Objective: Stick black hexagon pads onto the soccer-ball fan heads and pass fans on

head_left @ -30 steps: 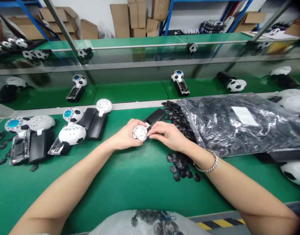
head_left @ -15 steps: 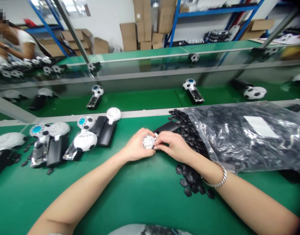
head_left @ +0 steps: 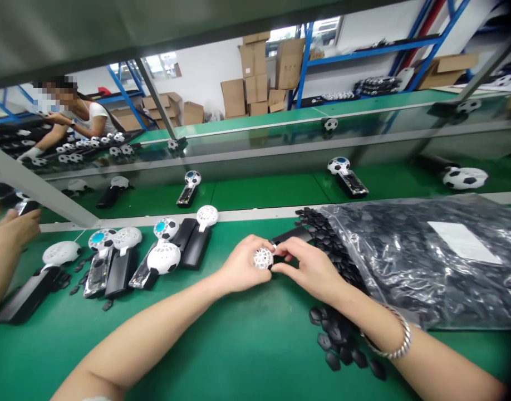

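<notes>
My left hand (head_left: 247, 264) is closed around the white openwork head of a football-shaped handheld fan (head_left: 263, 258), above the green bench. The fan's black handle (head_left: 295, 236) points away to the right, partly hidden behind my fingers. My right hand (head_left: 308, 270), wearing a silver bracelet, has its thumb and forefinger curled at the right edge of the head. A small dark bit shows between those fingertips, too small to name. Beside that hand lies a heap of small black pentagon pieces (head_left: 334, 253), with a looser group (head_left: 333, 334) nearer me.
A clear plastic bag (head_left: 409, 250) of black pieces lies on the right. Several fans (head_left: 163, 259) with white heads rest on the left. Beyond a rail, more units (head_left: 351, 181) lie on a green strip. Another person's hands (head_left: 19, 223) hold a unit at far left; a co-worker (head_left: 88, 120) sits beyond.
The camera view has tilted up and shifted left, bringing another person's hands in at the left edge. My right thumb and forefinger have parted slightly at the fan head. My left hand keeps its hold.
</notes>
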`<state>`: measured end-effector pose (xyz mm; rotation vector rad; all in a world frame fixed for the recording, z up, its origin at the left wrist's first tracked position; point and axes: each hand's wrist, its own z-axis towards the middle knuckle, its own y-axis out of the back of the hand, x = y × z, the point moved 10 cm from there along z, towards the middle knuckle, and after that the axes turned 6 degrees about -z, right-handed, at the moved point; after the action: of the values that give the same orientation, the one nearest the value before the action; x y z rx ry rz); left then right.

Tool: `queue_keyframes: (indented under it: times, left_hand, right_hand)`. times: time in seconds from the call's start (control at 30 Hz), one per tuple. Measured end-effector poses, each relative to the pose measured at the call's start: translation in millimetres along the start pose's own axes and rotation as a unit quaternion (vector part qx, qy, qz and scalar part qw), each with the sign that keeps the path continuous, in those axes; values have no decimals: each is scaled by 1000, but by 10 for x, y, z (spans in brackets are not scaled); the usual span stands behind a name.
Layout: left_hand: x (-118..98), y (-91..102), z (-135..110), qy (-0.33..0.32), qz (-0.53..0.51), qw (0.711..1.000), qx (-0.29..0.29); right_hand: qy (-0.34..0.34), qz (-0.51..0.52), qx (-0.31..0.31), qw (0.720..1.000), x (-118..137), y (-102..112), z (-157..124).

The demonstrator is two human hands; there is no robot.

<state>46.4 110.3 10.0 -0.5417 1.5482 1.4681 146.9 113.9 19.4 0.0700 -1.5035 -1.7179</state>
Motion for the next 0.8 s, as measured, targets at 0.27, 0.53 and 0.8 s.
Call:
queue_keyframes:
  times: [0.27,0.53,0.8]
  left_hand:
    - [301,897,1353,49,163,979,-115]
    - [984,1333,2018,118,175,973,-90]
    - [1686,2357,1490,227,243,933,-133]
  right_hand:
    - [-125,-364,70,920,-534,118,-82]
    - [-129,-348,107,922,-552,52,-15]
    - [-160,-320,146,922,-577,80,-30]
